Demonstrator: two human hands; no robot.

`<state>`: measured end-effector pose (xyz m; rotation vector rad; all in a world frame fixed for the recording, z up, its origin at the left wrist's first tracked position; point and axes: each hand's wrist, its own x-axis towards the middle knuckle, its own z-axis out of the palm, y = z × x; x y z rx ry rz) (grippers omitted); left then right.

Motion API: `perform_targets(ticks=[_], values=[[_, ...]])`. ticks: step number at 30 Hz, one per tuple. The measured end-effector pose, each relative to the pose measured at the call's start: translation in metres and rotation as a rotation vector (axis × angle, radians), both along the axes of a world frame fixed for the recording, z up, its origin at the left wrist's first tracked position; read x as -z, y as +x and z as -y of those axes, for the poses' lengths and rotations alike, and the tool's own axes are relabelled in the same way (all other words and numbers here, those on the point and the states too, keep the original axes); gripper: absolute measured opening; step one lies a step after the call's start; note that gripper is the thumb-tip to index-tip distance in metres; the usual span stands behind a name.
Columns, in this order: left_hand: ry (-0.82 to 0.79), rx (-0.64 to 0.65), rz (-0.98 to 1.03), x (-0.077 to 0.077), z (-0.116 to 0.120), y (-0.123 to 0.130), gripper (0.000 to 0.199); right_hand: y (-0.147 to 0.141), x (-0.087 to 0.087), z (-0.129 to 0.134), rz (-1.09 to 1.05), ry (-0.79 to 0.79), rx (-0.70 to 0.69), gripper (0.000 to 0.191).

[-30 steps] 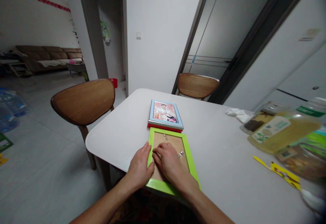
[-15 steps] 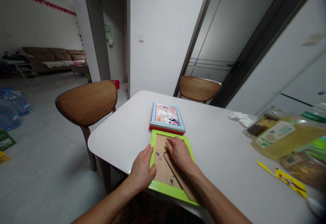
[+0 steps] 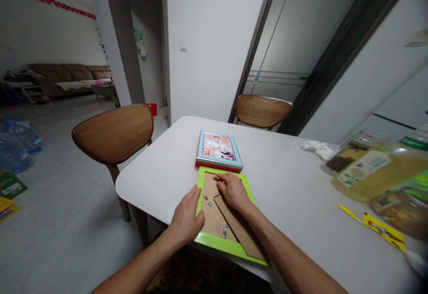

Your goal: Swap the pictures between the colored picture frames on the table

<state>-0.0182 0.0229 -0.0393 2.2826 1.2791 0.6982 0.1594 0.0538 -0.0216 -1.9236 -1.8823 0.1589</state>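
Note:
A lime-green picture frame [image 3: 230, 250] lies face down at the table's near edge, its brown backing board [image 3: 212, 218] showing. My left hand [image 3: 187, 216] holds the frame's left side, thumb over the rim and fingers along the edge. My right hand [image 3: 233, 191] is closed over the upper part of the back, its fingertips at a small metal clip [image 3: 215, 178] that they partly hide. Two more metal clips sit on the board, one at the left [image 3: 207, 200] and one near the bottom [image 3: 225, 231]. A brown stand leg [image 3: 239, 229] slants under my right forearm.
Just beyond lies a stack of frames, a light-blue one [image 3: 238, 153] with a picture on top of a red one [image 3: 219, 166]. At right are a yellow tool [image 3: 384, 231], crumpled tissue [image 3: 317, 149], a bottle of yellowish liquid [image 3: 377, 173] and jars. Wooden chairs [image 3: 115, 129] flank the table.
My right fingertips have shifted slightly at the upper clip, which now lies more sideways. My left hand stays on the frame's side. The view has shifted a little.

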Motion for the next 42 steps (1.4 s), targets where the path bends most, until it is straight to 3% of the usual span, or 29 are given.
perform_targets(ticks=[5,9,15,20,23,29,36,39,42], values=[[0.004,0.002,0.036,0.000,0.000,0.000,0.056,0.011,-0.017,0.061,-0.128,-0.155,-0.344,0.026],[0.008,-0.002,0.048,-0.001,0.001,0.000,0.055,0.009,-0.014,0.090,-0.132,-0.170,-0.373,0.018],[0.013,0.000,0.023,0.000,0.001,0.000,0.055,0.001,-0.003,0.085,-0.116,-0.067,-0.297,0.010],[0.013,-0.011,0.025,0.000,0.001,0.001,0.054,-0.001,-0.001,0.080,-0.142,-0.004,-0.120,0.038],[0.016,-0.020,0.037,0.001,0.002,0.001,0.051,-0.005,0.001,0.076,-0.084,-0.003,-0.072,0.040],[-0.049,-0.031,0.110,-0.003,0.002,0.001,0.046,-0.003,-0.011,0.068,-0.041,-0.052,-0.028,0.034],[-0.248,-0.056,0.457,-0.028,-0.004,0.003,0.022,-0.021,-0.045,0.072,-0.088,0.049,-0.069,0.027],[-0.431,-0.089,0.655,-0.030,-0.012,-0.006,0.023,-0.027,-0.047,0.073,-0.197,0.128,-0.128,0.029],[-0.503,-0.164,0.712,-0.026,-0.021,-0.028,0.027,-0.011,-0.038,0.071,-0.226,0.148,-0.046,0.035]])
